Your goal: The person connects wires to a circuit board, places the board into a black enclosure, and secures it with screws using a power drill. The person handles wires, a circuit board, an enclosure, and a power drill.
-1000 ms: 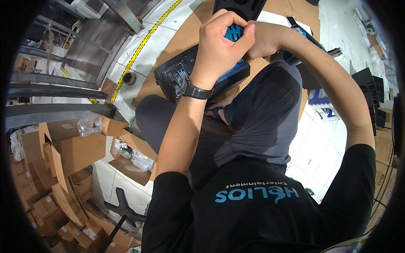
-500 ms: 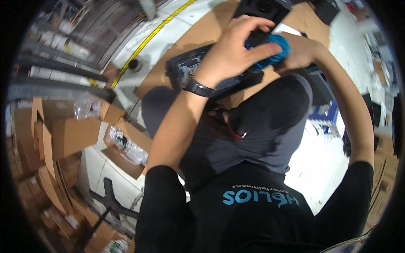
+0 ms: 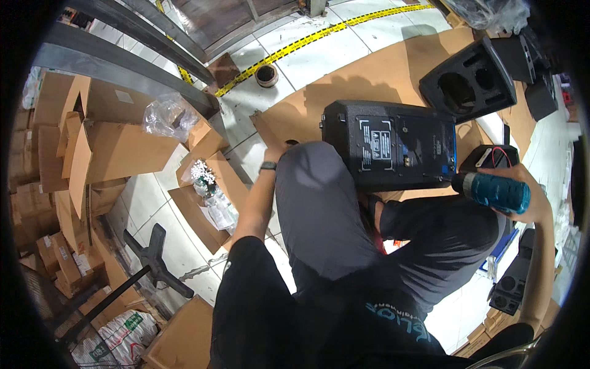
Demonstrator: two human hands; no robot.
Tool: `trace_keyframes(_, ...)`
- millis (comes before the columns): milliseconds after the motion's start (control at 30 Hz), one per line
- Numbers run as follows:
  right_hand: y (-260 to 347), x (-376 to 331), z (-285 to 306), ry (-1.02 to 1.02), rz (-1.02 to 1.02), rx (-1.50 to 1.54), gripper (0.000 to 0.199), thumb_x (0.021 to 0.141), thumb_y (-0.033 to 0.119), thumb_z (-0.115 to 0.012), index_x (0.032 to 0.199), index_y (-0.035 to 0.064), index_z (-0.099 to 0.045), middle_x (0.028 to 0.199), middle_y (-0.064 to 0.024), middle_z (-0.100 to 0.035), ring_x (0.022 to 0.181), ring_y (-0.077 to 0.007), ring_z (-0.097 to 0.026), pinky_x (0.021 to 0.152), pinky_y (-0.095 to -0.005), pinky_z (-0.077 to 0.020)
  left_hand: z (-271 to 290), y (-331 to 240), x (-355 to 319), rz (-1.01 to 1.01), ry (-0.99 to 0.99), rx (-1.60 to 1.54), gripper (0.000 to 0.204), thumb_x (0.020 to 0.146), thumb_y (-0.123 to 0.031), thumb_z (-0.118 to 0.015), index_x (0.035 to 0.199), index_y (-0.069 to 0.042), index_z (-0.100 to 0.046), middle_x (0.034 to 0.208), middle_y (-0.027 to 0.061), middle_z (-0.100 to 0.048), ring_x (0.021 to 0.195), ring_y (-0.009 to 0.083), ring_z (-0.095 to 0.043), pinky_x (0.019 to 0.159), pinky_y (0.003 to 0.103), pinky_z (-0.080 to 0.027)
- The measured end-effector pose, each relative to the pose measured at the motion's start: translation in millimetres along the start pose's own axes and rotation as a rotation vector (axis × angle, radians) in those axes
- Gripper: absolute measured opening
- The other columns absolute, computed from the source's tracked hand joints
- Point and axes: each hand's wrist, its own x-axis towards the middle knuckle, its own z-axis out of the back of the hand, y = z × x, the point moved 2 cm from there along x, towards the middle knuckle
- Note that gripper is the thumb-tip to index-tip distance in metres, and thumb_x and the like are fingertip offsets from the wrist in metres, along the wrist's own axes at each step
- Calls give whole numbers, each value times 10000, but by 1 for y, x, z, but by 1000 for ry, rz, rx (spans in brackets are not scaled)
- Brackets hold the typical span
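Observation:
My right hand (image 3: 536,192) is closed around a teal and black cordless drill (image 3: 496,192), its black nose pointing left toward the speaker. Just past my knees lies a black speaker cabinet (image 3: 384,166), its panel of printed markings and connectors facing up. The drill's nose is close to the right side of this cabinet; whether they touch is unclear. My left hand (image 3: 275,151) reaches down beside my left knee, near the edge of the cardboard sheet. The knee hides most of its fingers, and a small dark thing shows by them.
A black cabinet with round cutouts (image 3: 470,83) stands at the far right on the cardboard sheet (image 3: 362,80). Brown cartons (image 3: 123,147) crowd the left. An open box (image 3: 200,218) of plastic-wrapped parts sits nearby. A small round cup (image 3: 266,75) stands by yellow tape (image 3: 307,40).
My hands were together at the drill and have parted. The left hand has dropped beside my left knee; the right keeps the drill at the right. The view has shifted, showing the speaker cabinet more fully.

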Motion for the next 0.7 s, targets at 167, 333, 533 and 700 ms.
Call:
trace_keyframes(167, 29, 14, 9, -15, -40, -28, 721, 616, 213, -813, 1288, -27, -715, 1093, -197, -784, 932, -303, -787, 945, -379, -581, -32, -21, -12, 36, 66, 413, 243, 971, -313, -605, 1024, -201, -813, 1096, 108, -772, 1052, 306, -743, 799, 468, -597)
trace_keyframes(333, 36, 16, 13, -19, -18, -59, 716, 655, 239, -788, 1311, -35, -701, 1100, -204, -781, 952, -293, -789, 959, -383, -577, -11, -39, -6, -3, 144, 496, 229, 929, -241, -636, 983, -102, -809, 1051, 120, -777, 991, 308, -765, 792, 458, -599)
trace_keyframes(533, 32, 16, 11, 13, 55, 53, 732, 740, 341, -778, 1371, -13, -662, 1204, -206, -758, 1064, -304, -765, 1043, -402, -533, 2, -41, -24, -137, -79, 308, 214, 919, -247, -662, 977, -78, -780, 983, 138, -779, 925, 331, -770, 781, 459, -592)
trace_keyframes(700, 1, 1, 3, -91, 151, 115, 561, 720, 300, -810, 1192, 15, -708, 1063, -171, -761, 955, -298, -747, 922, -403, -548, 64, -56, -34, -81, -170, -97, 259, 910, -282, -736, 1020, -51, -771, 957, 152, -786, 898, 328, -770, 798, 416, -586)
